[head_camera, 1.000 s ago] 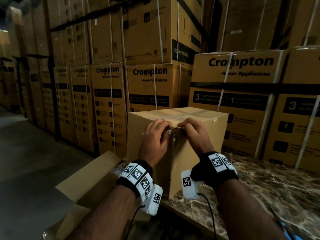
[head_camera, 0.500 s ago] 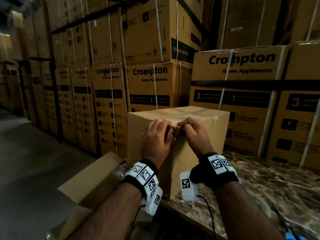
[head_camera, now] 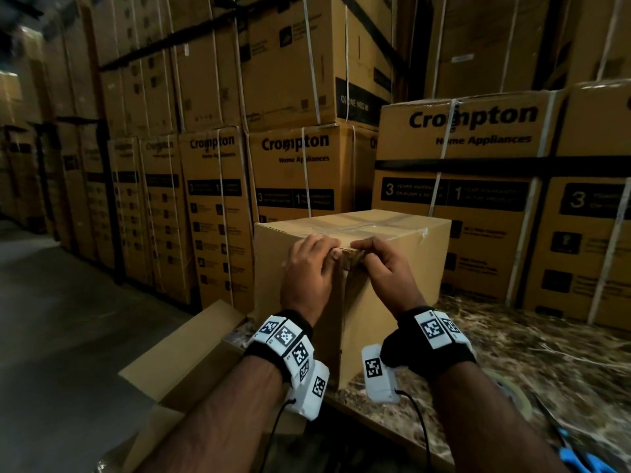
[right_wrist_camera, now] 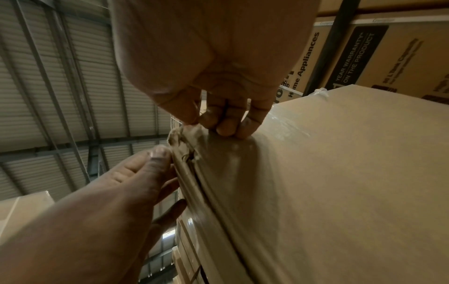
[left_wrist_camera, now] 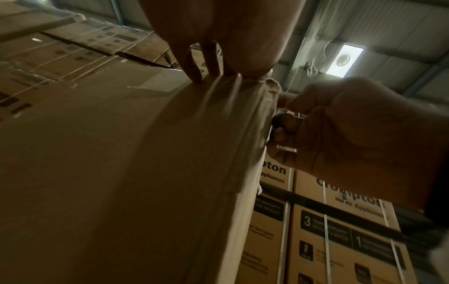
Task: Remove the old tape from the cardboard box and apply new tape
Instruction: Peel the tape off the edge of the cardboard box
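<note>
Both hands meet at the near top corner of the cardboard box [head_camera: 392, 268] on the tabletop [head_camera: 546, 353] — left hand [head_camera: 309, 268] bracing, fingers pressed to the edge, right hand [head_camera: 386, 271] apparently pinching the crumpled old tape [right_wrist_camera: 181, 134] — which, yanked hard, may shred or tear the cardboard.

Stacked strapped cartons [head_camera: 293, 172] walling the back and right, close behind the cardboard box [head_camera: 403, 240] on the marble-patterned table [head_camera: 532, 356], open flattened carton [head_camera: 191, 353] crowding the table's left edge, bare floor aisle [head_camera: 61, 319] free to the left
</note>
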The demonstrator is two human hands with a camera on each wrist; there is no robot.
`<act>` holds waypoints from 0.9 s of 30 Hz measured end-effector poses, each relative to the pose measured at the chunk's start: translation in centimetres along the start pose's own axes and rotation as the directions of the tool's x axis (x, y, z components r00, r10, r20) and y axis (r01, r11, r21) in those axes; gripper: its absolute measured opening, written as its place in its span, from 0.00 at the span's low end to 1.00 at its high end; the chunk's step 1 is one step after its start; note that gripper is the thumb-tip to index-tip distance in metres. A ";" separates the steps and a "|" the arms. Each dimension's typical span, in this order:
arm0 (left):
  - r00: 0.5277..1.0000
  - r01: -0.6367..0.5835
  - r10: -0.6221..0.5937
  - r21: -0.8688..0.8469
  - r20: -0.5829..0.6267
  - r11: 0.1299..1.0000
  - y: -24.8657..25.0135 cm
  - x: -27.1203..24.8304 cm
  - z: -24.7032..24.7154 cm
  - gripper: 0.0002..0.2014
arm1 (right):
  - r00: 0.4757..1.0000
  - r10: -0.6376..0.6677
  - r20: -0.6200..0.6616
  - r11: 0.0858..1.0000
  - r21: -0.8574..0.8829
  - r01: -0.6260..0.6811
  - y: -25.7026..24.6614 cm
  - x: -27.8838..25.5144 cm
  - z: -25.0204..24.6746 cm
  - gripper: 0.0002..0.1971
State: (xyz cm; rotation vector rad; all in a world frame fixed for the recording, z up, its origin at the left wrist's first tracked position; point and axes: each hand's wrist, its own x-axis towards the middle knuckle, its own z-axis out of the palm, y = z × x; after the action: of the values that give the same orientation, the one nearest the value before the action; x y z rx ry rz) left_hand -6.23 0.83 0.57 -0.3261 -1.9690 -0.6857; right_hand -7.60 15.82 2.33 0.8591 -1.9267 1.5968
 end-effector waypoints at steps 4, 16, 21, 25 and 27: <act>0.997 0.002 -0.002 0.005 0.073 1.000 -0.2 -0.8 -0.4 0.21 | 0.995 -0.091 0.048 0.967 -0.232 0.100 0.9 -1.5 0.3 0.17; 0.999 0.006 -0.005 -0.022 0.043 1.000 -0.2 -1.4 0.2 0.33 | 0.990 -0.133 -0.041 0.904 -0.414 0.104 0.6 -1.5 1.6 0.25; 1.000 0.001 -0.001 -0.012 0.028 1.000 0.1 -1.5 0.0 0.34 | 0.987 -0.157 -0.036 0.898 -0.421 0.127 0.7 -1.4 1.4 0.22; 0.998 0.000 0.001 -0.014 0.055 1.000 0.3 -1.4 -0.5 0.34 | 0.985 -0.169 -0.026 0.894 -0.424 0.143 0.6 -1.4 1.4 0.18; 0.996 0.003 -0.003 0.002 0.086 1.000 0.3 -1.3 -0.8 0.34 | 0.987 -0.163 -0.008 0.901 -0.408 0.145 0.4 -1.5 1.4 0.18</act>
State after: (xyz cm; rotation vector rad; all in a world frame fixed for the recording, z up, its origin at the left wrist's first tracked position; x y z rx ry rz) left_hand -4.83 0.69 -0.19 -0.3573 -2.0519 -0.6818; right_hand -6.86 14.77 0.72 0.7695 -2.0042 1.0567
